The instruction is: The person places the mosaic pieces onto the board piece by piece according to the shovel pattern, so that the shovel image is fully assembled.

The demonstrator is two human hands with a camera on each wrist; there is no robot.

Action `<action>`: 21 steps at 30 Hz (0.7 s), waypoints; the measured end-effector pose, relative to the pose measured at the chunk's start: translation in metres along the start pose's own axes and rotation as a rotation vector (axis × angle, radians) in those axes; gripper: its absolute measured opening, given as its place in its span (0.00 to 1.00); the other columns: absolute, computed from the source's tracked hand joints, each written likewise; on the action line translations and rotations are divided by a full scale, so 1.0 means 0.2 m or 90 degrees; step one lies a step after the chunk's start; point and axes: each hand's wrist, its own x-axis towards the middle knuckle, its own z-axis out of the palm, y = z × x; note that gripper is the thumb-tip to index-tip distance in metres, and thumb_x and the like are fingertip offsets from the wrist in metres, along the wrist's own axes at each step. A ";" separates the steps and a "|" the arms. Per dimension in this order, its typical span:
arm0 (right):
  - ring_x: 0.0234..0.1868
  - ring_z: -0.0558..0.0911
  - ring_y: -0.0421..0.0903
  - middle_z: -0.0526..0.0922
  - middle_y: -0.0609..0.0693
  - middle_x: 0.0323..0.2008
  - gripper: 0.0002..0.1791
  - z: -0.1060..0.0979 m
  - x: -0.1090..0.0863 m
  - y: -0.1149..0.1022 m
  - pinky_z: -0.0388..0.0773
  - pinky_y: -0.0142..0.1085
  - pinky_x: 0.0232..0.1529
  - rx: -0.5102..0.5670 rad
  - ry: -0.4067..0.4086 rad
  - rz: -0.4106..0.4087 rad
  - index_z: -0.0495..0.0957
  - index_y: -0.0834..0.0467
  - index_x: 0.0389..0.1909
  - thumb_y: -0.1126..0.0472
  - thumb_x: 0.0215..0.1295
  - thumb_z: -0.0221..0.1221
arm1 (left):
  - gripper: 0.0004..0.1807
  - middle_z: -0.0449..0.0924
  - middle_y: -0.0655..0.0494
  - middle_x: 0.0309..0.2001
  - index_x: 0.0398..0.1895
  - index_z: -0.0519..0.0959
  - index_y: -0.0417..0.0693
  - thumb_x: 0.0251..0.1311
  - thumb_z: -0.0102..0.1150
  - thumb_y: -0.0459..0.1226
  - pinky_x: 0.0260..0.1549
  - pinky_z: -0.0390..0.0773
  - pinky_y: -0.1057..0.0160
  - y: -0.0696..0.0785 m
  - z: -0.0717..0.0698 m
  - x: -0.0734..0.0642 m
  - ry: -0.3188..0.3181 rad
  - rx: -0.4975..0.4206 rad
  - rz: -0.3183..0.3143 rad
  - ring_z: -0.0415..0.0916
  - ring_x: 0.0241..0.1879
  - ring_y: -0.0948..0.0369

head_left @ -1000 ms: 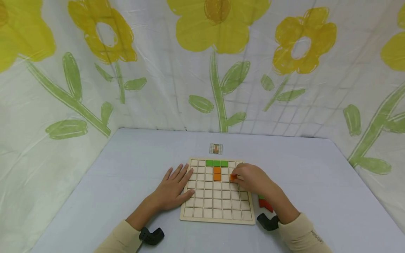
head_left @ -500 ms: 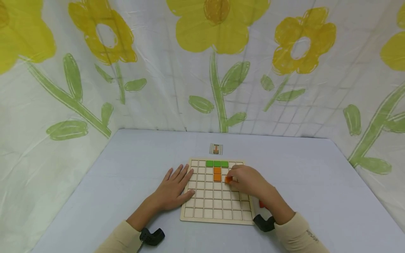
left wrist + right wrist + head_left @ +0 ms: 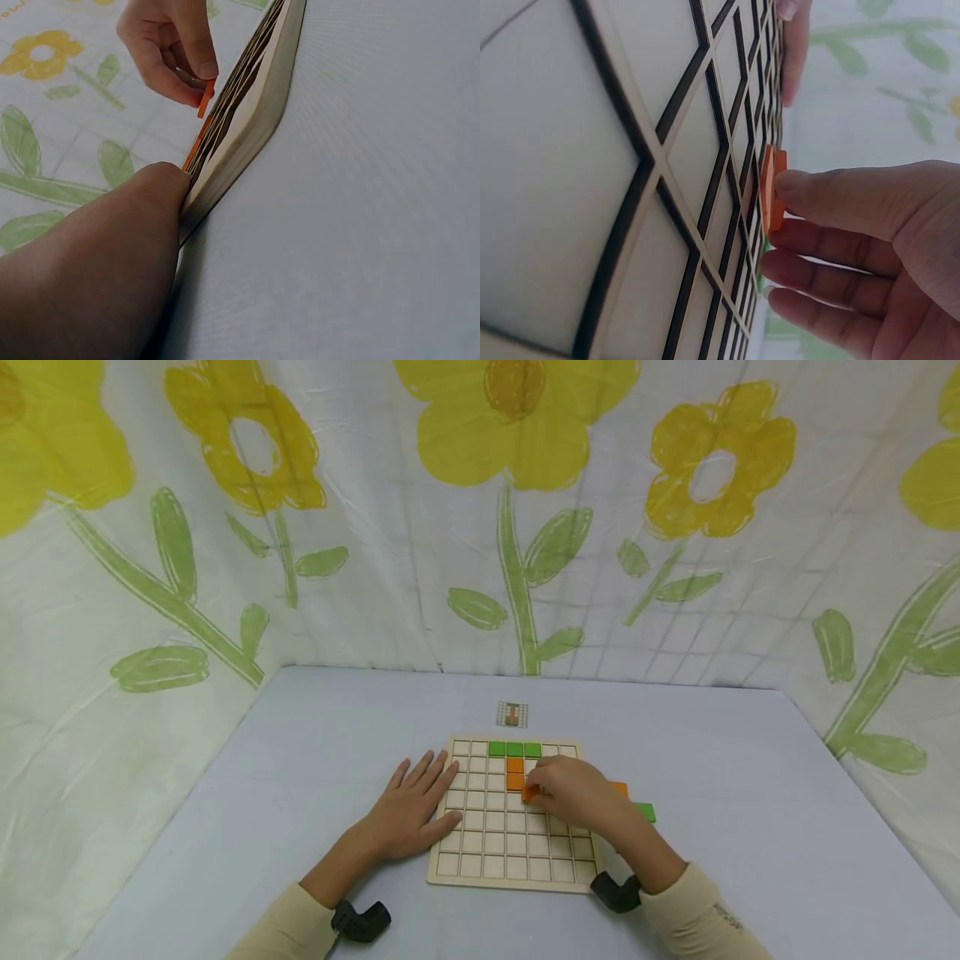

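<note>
A wooden grid board (image 3: pixel 515 887) lies on the table. Three green tiles (image 3: pixel 514 749) fill cells of its far row, and two orange tiles (image 3: pixel 514 773) sit in a column below the middle one. My right hand (image 3: pixel 576 793) pinches an orange tile (image 3: pixel 529 794) between thumb and fingers, close over the board just right of that column. In the right wrist view the held tile (image 3: pixel 780 191) stands on edge beside the board's surface. My left hand (image 3: pixel 408 810) lies flat with spread fingers, its fingertips and thumb on the board's left edge.
A small pattern card (image 3: pixel 512 714) lies beyond the board. Right of the board, an orange tile (image 3: pixel 619 789) and a green tile (image 3: pixel 645 812) show partly from behind the right arm. A flower-printed cloth (image 3: pixel 375 568) hangs behind the table.
My right hand has moved left across the board with the orange tile, toward the orange column. Loose tiles right of the board have come into view behind the arm. The left hand stays put.
</note>
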 end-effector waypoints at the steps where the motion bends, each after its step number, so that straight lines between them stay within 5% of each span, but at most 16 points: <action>1: 0.35 0.78 0.41 0.83 0.43 0.33 0.04 0.00 0.00 0.00 0.78 0.35 0.36 0.000 -0.001 -0.001 0.87 0.55 0.34 0.65 0.59 0.71 | 0.42 0.45 0.43 0.79 0.80 0.51 0.43 0.74 0.41 0.59 0.70 0.40 0.38 0.00 0.00 0.00 0.000 -0.001 0.001 0.40 0.78 0.45; 21: 0.28 0.71 0.39 0.73 0.40 0.26 0.08 0.03 0.04 -0.07 0.71 0.31 0.28 -0.053 -0.024 -0.020 0.82 0.51 0.26 0.65 0.59 0.71 | 0.42 0.44 0.44 0.79 0.80 0.51 0.44 0.73 0.40 0.60 0.71 0.39 0.39 0.01 -0.01 0.00 -0.009 0.002 -0.007 0.40 0.78 0.46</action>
